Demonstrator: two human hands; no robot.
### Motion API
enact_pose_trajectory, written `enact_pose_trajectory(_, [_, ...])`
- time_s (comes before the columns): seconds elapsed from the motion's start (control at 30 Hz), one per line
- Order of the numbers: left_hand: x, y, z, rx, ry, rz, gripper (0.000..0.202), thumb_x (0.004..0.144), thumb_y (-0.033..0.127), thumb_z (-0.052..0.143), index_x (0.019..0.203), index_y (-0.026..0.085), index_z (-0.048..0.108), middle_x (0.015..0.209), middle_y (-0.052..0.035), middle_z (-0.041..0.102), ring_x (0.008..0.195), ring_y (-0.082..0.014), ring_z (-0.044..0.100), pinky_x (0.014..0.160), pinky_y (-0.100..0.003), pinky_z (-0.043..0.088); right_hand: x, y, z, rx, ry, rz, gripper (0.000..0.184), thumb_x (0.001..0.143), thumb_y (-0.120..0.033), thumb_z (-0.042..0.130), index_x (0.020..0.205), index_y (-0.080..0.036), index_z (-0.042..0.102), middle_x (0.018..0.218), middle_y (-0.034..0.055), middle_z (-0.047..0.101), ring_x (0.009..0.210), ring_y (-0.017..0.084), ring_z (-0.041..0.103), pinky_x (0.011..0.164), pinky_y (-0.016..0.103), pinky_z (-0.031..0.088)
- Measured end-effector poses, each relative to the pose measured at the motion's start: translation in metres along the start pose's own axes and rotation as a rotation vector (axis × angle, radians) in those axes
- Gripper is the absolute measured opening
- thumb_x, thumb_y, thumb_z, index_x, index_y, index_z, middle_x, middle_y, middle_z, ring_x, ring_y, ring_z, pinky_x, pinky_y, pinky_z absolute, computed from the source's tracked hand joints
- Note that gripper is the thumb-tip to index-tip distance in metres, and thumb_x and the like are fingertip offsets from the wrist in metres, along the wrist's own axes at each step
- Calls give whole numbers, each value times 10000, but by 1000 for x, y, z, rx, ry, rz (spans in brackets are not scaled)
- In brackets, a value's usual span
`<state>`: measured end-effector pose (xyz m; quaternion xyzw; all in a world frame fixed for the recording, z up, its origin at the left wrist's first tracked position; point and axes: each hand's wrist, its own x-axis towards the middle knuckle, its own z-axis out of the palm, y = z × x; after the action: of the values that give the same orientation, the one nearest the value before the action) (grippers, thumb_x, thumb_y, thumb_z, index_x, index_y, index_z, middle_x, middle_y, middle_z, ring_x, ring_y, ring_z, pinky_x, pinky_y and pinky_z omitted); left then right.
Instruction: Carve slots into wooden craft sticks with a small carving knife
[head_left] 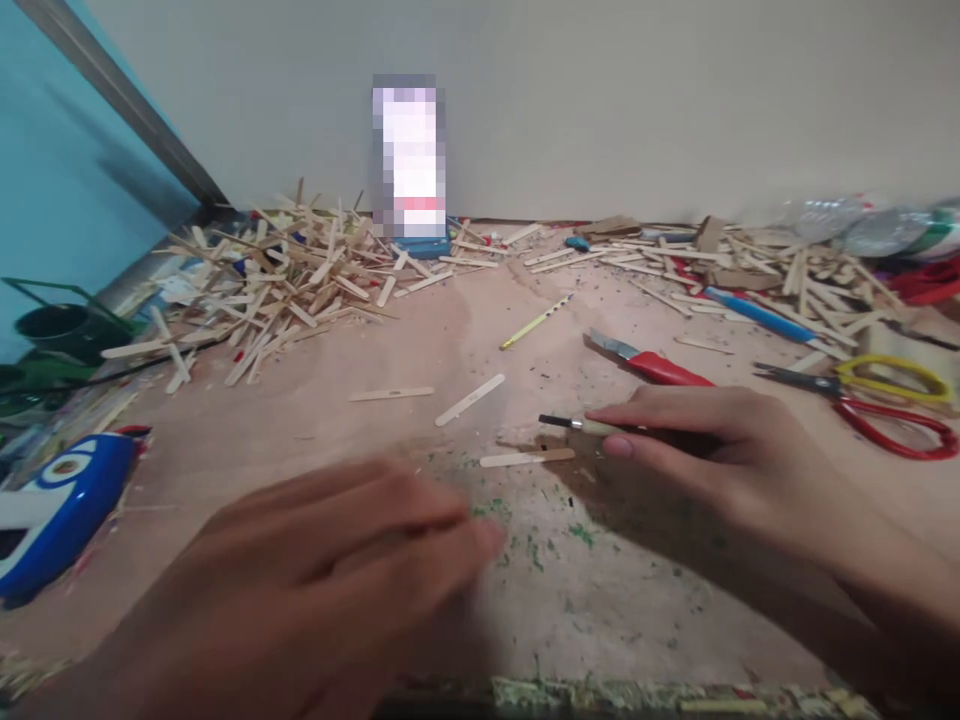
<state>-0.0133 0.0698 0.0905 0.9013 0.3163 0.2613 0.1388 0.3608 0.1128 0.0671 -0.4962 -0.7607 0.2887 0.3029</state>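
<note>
My right hand (705,445) rests on the wooden board (525,600) with its fingers closed round a thin craft knife (577,425) whose dark tip points left. A short wooden stick (526,458) lies just below that tip. My left hand (330,560) hovers low at the front, blurred by motion, its fingers stretched out together towards the right, and I see nothing in it. Two more loose sticks (469,399) lie on the board beyond it.
A big heap of wooden sticks (277,275) fills the back left, and more lie scattered at the back right (810,275). A red-handled cutter (649,363), red and yellow scissors (877,400), a yellow pencil (534,322), a blue pen (757,315) and a blue-white object (60,510) lie around.
</note>
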Motion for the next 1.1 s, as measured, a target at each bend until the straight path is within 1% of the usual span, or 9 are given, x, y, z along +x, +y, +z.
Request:
enact_pose_trajectory(0.03, [10,-5,2,57,-39,28,534,1165,-12,462,1421,309,803,1279,21,952,1048,-155,904,974,-278,744,-1,0,-1,-20,6,-20,206,1172,-434,893,1228,-345,1070,976,24,990,727,207,854,586,274,597])
enact_pose_trajectory(0.1, [27,-17,13,110,-166,36,419,1084,-29,524,1123,269,815,1110,-10,916,910,-215,871,833,-357,724,-2,3,-4,-43,33,-82,231,1209,-415,854,1262,-338,1064,1001,31,994,724,196,851,607,272,614])
enact_pose_trajectory(0.17, [36,-29,31,135,-265,10,396,1049,-52,577,1042,263,816,1036,-7,881,872,-237,850,787,-380,691,-3,7,-7,-68,-29,-110,269,1245,-376,802,1307,-309,1056,1032,40,996,724,177,852,626,260,627])
enact_pose_trajectory(0.3, [38,-50,65,141,-219,-5,354,1126,-21,615,1108,233,862,1162,-48,905,983,-246,843,865,-376,677,0,13,-10,-106,-206,-150,298,1273,-284,756,1365,-231,1035,1028,78,978,759,165,859,652,253,629])
enact_pose_trajectory(0.4, [30,-56,78,114,-147,5,364,1206,20,570,1102,231,848,1137,-42,880,996,-239,822,878,-368,668,2,14,-7,-84,-243,-182,301,1287,-264,749,1394,-225,1028,1007,84,957,754,161,834,658,270,605])
enact_pose_trajectory(0.63, [19,-53,78,80,-6,82,311,1261,0,568,1320,214,786,1216,-33,872,1080,-227,833,992,-372,703,1,6,-3,-22,-346,-104,310,1310,-300,736,1420,-242,1020,1097,80,992,906,197,937,755,311,679])
enact_pose_trajectory(0.8, [20,-55,78,96,-27,145,266,1314,36,564,1257,195,770,1189,-44,857,1070,-235,796,992,-384,673,-1,6,-3,-79,-407,-82,339,1342,-327,702,1518,-280,988,1154,71,992,926,207,941,808,344,718])
enact_pose_trajectory(1.0, [30,-53,67,150,-54,193,533,1385,88,338,1137,169,803,1116,-62,862,996,-237,808,928,-410,674,-3,8,1,-125,-421,-102,368,1355,-369,674,1527,-244,974,1257,114,999,978,252,963,801,380,743])
enact_pose_trajectory(1.1, [32,-49,66,127,-76,173,570,1391,112,331,1085,188,805,1076,-50,855,956,-224,801,913,-391,688,-3,7,2,-144,-402,-149,325,1356,-303,677,1484,-213,962,1065,64,941,823,179,892,703,309,658])
